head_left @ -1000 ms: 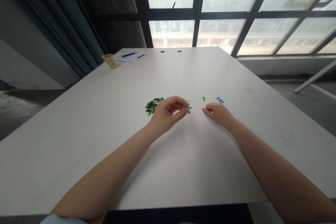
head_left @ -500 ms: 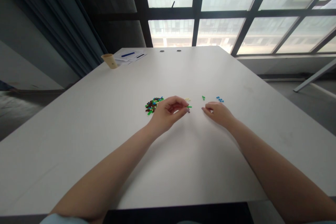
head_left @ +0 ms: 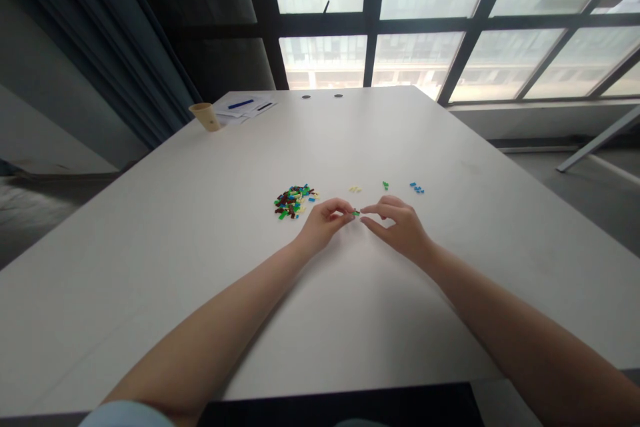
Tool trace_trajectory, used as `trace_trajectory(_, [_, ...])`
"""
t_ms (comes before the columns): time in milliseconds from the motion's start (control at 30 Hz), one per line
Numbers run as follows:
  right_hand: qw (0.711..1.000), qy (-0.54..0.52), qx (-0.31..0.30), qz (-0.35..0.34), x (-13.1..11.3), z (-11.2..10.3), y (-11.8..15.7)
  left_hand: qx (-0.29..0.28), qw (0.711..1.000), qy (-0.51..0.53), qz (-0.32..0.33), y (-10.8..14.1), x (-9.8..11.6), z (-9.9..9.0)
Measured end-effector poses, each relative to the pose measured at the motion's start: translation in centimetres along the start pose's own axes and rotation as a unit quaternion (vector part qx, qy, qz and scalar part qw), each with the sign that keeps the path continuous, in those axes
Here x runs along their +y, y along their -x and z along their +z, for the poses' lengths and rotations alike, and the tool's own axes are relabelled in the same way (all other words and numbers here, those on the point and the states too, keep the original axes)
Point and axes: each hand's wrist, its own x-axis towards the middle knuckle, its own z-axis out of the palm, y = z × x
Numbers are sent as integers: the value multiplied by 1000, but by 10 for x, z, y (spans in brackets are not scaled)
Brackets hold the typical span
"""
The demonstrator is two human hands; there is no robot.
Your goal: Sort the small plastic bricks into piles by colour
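Observation:
My left hand (head_left: 327, 221) pinches a small green building brick (head_left: 357, 213) between thumb and fingertips, just over the white table. A tiny dark bit shows against the brick; whether the two are joined is too small to tell. Close on its right, my right hand (head_left: 397, 223) holds its thumb and index finger apart, tips pointing at the brick, with nothing visible between them. Beyond the left hand lies a mixed pile of small bricks (head_left: 293, 203) in brown, green, blue and cream. Past the hands sit a few cream bricks (head_left: 355, 189), green bricks (head_left: 385, 185) and blue bricks (head_left: 417, 188).
The white table (head_left: 320, 147) runs back to large windows. At its far left, a tan paper cup (head_left: 205, 117) stands tilted beside papers (head_left: 250, 109) with a blue pen (head_left: 241, 104) on top. Two round table inserts (head_left: 339, 96) lie at the back.
My left hand has drawn slightly lower with the green brick, uncovering the pile. My right hand has moved left to the brick, and its thumb and index finger have spread.

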Motion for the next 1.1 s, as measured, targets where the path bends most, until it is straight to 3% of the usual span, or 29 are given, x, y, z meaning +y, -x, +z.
trace_trajectory(200, [1000,7,-16,-4,-4,4,1,-21,999,-31,11,1,-3,2])
trace_trajectory(333, [998,48,-9,44,17,-2,-4,-8,990,-138,31,3,-5,0])
trace_trajectory(467, [969,167,26,178,64,-11,-9,-114,931,-317,142,8,-2,1])
trace_trajectory(567, [944,208,13,257,93,-12,-9,-165,890,-369,213,11,0,7])
trace_trajectory(733, [933,184,-4,310,107,-2,-6,-195,852,-410,262,12,2,12])
trace_trajectory(1000, [931,181,12,317,111,0,-5,-197,846,-410,278,12,3,14])
trace_trajectory(1100, [932,172,6,320,110,-1,-5,-159,859,-402,274,12,1,13])
